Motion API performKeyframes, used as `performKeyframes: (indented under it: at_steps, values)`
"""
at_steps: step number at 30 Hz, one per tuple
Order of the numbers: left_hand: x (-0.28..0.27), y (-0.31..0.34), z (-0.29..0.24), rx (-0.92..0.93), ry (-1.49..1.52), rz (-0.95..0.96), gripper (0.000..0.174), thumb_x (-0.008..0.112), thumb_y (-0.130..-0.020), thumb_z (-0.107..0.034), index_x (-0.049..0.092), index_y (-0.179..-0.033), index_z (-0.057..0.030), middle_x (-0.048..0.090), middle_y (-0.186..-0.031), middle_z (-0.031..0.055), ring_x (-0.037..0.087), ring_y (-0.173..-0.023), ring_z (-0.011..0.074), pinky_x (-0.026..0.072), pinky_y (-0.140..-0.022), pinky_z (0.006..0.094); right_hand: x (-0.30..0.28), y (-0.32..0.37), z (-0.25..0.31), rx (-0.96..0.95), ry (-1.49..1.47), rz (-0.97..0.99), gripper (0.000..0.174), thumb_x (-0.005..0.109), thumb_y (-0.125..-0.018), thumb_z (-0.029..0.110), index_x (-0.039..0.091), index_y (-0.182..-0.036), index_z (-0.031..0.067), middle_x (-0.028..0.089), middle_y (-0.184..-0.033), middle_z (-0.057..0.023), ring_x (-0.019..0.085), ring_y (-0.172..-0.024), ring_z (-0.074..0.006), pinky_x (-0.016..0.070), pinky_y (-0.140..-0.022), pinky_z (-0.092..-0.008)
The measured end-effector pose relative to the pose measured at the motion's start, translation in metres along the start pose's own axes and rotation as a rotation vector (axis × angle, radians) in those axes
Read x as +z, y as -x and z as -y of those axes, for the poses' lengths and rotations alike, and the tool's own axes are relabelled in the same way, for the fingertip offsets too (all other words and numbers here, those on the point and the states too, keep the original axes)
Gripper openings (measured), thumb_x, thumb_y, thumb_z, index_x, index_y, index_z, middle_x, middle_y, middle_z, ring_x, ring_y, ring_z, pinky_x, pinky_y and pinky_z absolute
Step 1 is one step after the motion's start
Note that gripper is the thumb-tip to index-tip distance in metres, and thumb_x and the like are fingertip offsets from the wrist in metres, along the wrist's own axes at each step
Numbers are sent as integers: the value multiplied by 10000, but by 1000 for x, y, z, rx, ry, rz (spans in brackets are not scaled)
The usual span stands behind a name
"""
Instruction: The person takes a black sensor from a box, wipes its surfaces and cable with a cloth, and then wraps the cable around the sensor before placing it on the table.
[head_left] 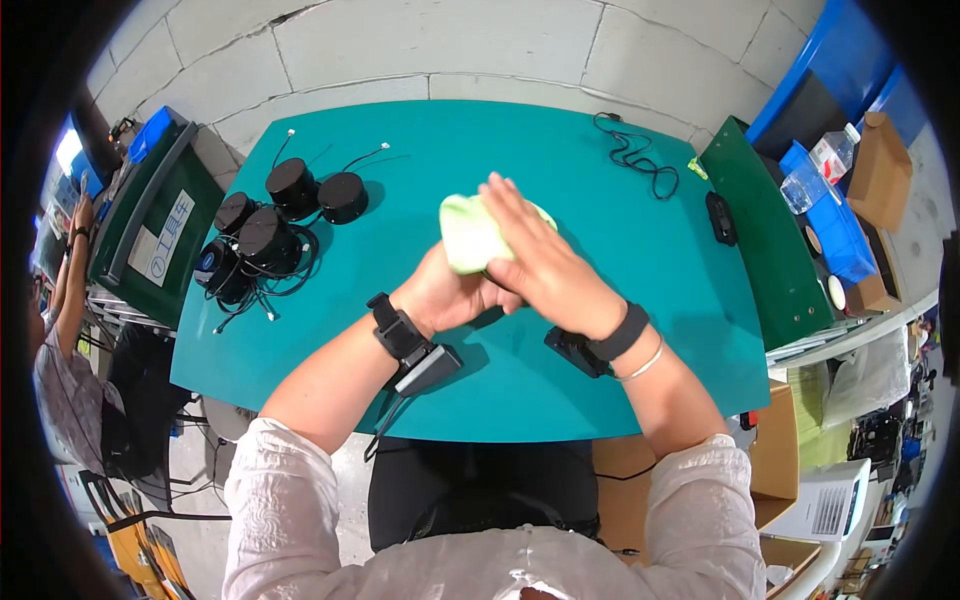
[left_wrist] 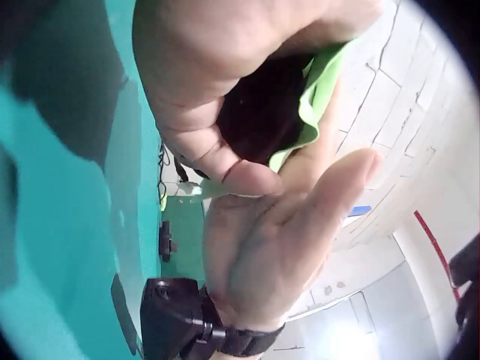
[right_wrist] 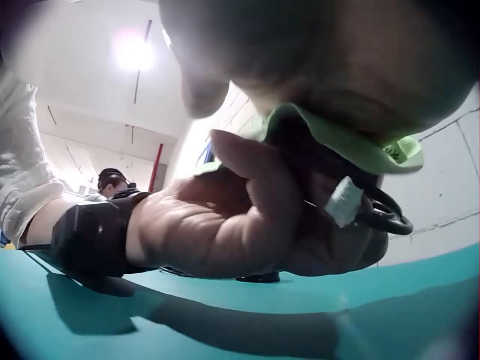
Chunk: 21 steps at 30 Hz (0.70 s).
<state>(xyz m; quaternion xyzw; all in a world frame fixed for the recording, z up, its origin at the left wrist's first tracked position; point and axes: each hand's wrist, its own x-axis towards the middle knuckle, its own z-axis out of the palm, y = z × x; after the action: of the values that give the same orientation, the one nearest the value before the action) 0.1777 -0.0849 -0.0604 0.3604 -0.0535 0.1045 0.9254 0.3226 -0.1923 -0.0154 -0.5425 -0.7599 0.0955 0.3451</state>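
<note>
Over the middle of the table, my left hand [head_left: 443, 288] grips a dark, rounded device [left_wrist: 262, 109], its fingers curled about it in the left wrist view. A light green cloth [head_left: 470, 238] drapes over the device and hides most of it. My right hand [head_left: 545, 265] lies flat across the cloth with its fingers straight, pressing it from above. In the right wrist view a black cable [right_wrist: 390, 217] loops out beneath the cloth, beside a white connector [right_wrist: 345, 202] near the left hand's fingers.
Several black cylinders [head_left: 268, 240] with cables stand at the table's left. A black cord [head_left: 640, 165] lies at the back right, a small black device [head_left: 720, 218] by the right edge. Green crates flank the table [head_left: 420, 160]; a blue bin [head_left: 835, 230] is at the right. Another person is at far left.
</note>
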Motion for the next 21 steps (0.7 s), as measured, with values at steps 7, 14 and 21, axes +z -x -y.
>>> performKeyframes:
  at_steps: [7,14,21]
  values:
    - [21,9,2,-17,265,-252,495,414,-1003,-448,438,-1342,-88,509,-1343,120,575,-1174,290,548,-904,407,5,7,35,-199,283,64,717,483,-932,495,323,-1461,39,255,-1520,-235,223,-1422,-397,199,-1152,-497]
    - [10,4,-1,-41,175,41,543,294,-1001,-510,507,-1273,-92,644,-1092,161,659,-935,314,582,-672,455,-8,12,20,88,-37,-45,712,595,-893,370,322,-1462,40,250,-1529,-215,293,-1389,-409,269,-1136,-447]
    - [-23,16,7,-79,398,-175,553,404,-984,-493,481,-1338,-75,505,-1368,165,511,-1237,308,380,-1073,460,8,9,43,-294,302,60,683,540,-898,459,394,-1442,72,328,-1506,-173,286,-1407,-349,256,-1140,-470]
